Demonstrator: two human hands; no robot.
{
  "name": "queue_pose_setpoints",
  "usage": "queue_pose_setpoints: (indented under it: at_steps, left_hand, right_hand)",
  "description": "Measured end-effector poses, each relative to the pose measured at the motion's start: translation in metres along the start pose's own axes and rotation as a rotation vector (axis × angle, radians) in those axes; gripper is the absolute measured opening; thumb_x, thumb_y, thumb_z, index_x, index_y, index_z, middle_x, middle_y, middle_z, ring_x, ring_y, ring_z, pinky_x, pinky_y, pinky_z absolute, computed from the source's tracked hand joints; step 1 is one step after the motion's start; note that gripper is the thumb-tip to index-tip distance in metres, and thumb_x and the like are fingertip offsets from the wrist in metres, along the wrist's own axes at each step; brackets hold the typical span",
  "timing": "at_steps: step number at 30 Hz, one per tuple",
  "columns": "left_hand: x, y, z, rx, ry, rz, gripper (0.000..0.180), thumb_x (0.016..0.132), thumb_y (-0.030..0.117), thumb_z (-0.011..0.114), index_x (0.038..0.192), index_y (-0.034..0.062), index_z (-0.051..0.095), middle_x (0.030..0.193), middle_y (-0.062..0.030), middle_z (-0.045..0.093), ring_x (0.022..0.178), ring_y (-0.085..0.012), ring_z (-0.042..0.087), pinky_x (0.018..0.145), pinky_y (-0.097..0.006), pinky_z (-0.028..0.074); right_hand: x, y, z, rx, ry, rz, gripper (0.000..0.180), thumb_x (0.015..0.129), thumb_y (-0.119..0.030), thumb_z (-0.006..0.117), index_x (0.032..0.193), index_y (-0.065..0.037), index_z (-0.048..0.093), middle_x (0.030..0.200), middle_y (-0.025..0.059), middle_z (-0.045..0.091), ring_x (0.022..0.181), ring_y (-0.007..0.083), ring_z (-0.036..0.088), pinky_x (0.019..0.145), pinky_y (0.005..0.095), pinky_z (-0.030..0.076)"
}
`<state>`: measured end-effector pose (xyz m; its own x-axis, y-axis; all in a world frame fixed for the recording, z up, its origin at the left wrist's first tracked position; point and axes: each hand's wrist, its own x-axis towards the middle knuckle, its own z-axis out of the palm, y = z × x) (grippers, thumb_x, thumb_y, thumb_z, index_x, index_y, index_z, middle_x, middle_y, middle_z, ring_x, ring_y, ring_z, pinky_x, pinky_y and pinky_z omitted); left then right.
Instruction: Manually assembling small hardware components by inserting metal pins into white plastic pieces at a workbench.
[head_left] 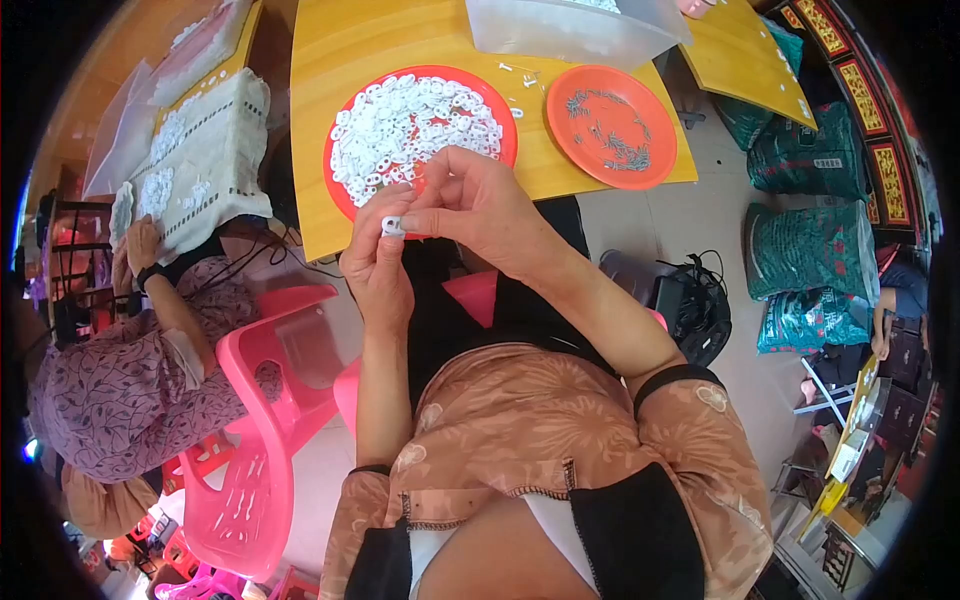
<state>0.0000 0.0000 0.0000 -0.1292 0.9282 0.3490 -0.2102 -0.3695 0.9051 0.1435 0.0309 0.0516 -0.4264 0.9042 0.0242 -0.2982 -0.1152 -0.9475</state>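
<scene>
White piece, at red plate's 6 o'clock edge | left hand: nearly closed, thumb and finger pinching piece | right hand: curled, thumb at piece's 3 o'clock side, other contents untellable | handling, judged: grip by edges, hole uncovered, wrists steady | orange plate, metal bits: 2 o'clock from piece

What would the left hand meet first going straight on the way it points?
Likely the heap of white pieces in the red plate, just ahead of the left hand; its height above them is unclear, so it might pass over.
</scene>
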Motion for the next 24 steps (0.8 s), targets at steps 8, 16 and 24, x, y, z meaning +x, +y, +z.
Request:
queue_pose_setpoints:
  at_steps: [8, 16, 24]
  left_hand:
    - [-0.001, 0.002, 0.016, -0.145, 0.133, -0.008, 0.021, 0.088, 0.013, 0.056, 0.102, -0.0024, 0.062, 0.109, -0.0104, 0.058, 0.080, -0.0125, 0.053, 0.074, -0.025, 0.043]
    - [-0.006, 0.009, 0.002, -0.110, 0.084, -0.266, 0.021, 0.087, 0.002, 0.053, 0.106, -0.0005, 0.061, 0.103, -0.0056, 0.060, 0.090, -0.0119, 0.057, 0.080, -0.024, 0.045]
    - [-0.006, 0.029, 0.013, -0.158, 0.070, -0.175, 0.019, 0.090, 0.007, 0.050, 0.103, -0.0008, 0.061, 0.098, -0.0072, 0.059, 0.091, -0.0126, 0.056, 0.084, -0.026, 0.043]
  right_hand:
    - [-0.003, -0.010, -0.002, -0.088, -0.044, 0.143, 0.013, 0.087, -0.016, 0.061, 0.084, -0.004, 0.057, 0.070, -0.0006, 0.058, 0.059, 0.0033, 0.049, 0.052, 0.0179, 0.038]
    - [0.004, -0.003, 0.001, 0.067, -0.131, 0.320, 0.019, 0.089, -0.019, 0.056, 0.094, -0.002, 0.061, 0.062, -0.0003, 0.052, 0.051, 0.0051, 0.044, 0.046, 0.0193, 0.034]
    - [-0.012, -0.010, 0.013, -0.143, -0.170, 0.247, 0.026, 0.094, -0.016, 0.045, 0.115, -0.001, 0.053, 0.060, -0.0024, 0.047, 0.049, 0.0054, 0.040, 0.044, 0.0190, 0.031]
